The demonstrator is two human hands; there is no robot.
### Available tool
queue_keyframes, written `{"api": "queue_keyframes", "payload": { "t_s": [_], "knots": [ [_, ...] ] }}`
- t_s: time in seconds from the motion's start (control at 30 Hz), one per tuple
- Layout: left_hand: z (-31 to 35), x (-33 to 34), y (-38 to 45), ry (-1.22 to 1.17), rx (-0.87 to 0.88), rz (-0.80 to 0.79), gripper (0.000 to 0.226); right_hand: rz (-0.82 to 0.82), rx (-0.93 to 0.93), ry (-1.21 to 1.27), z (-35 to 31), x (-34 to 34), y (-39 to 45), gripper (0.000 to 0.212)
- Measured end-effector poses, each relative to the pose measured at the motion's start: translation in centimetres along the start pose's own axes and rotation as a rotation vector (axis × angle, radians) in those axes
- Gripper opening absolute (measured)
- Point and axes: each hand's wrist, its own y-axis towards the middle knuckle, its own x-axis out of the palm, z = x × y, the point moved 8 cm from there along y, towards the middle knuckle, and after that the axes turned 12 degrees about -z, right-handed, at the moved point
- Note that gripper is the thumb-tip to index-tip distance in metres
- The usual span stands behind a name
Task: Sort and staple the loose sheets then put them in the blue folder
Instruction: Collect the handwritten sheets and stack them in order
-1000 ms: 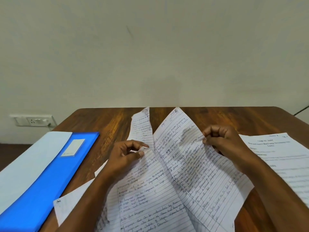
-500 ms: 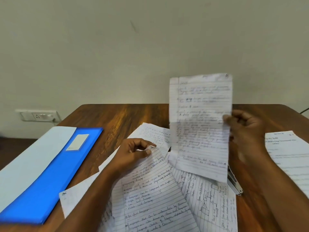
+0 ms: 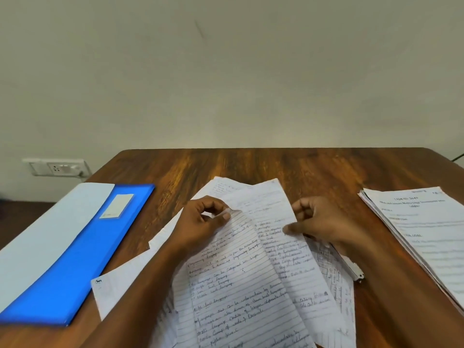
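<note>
— So, how many hands are on the paper?

— Two. The left hand (image 3: pixel 203 222) pinches the top corner of a lined sheet (image 3: pixel 233 280) between thumb and forefinger. The right hand (image 3: pixel 324 224) has its fingers curled, thumb pressed on a second handwritten sheet (image 3: pixel 281 222) lying just beside the first; whether it truly grips that sheet I cannot tell.

— And loose sheets altogether?

— At least five show in the middle heap (image 3: pixel 334 272): the two handled ones, one with small diagrams under the right hand, one peeking out at the far edge, and a plain white one sticking out toward the left. They overlap, so the exact count is unclear.

— Any other paper?

— One separate stack of printed pages (image 3: pixel 426 237) at the right of the wooden table (image 3: pixel 251 167), well apart from the heap.

— The folder?

— One blue folder (image 3: pixel 75 267), closed, lying at the table's left edge with a single label on its cover and one pale sheet (image 3: pixel 42 237) lying along its left side.

— A stapler?

— One white and metal object (image 3: pixel 352 270) pokes out beneath the right wrist; likely that, but mostly hidden.

— Anything off the table?

— One wall socket plate (image 3: pixel 56 167), at left.
</note>
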Motion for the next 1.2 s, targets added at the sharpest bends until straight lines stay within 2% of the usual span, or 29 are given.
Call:
{"api": "queue_keyframes", "payload": {
  "t_s": [0.13,0.27,0.4,0.53,0.7,0.87,1.07,1.2],
  "knots": [
    [0.3,1.1,0.1,0.034,0.002,-0.036,0.004,0.222,-0.155,0.131,-0.7,1.5,0.8,0.03],
    [1.6,1.7,-0.2,0.022,0.11,-0.105,0.004,0.372,-0.167,0.034,-1.0,1.4,0.8,0.028],
    [3.5,2.4,-0.7,-0.013,0.224,-0.163,0.013,0.302,-0.204,0.249,-0.1,0.6,0.9,0.015],
    [3.4,2.9,-0.7,0.034,0.212,-0.161,0.017,0.356,-0.236,0.25,0.2,-0.5,0.7,0.004],
    [2.7,1.9,-0.7,0.129,0.127,-0.028,0.004,0.207,-0.248,0.278,-0.4,0.8,0.9,0.01],
    [3.5,1.4,-0.8,0.156,0.133,0.082,0.014,0.024,-0.246,0.305,-1.1,2.8,0.9,0.013],
    [3.7,1.2,-1.0,0.179,0.14,0.156,0.01,-0.036,-0.223,0.334,-1.1,4.5,1.0,0.014],
    [3.5,1.4,-0.9,0.192,0.137,0.188,0.007,-0.018,-0.258,0.336,-1.5,5.1,0.8,0.014]
  ]
}}
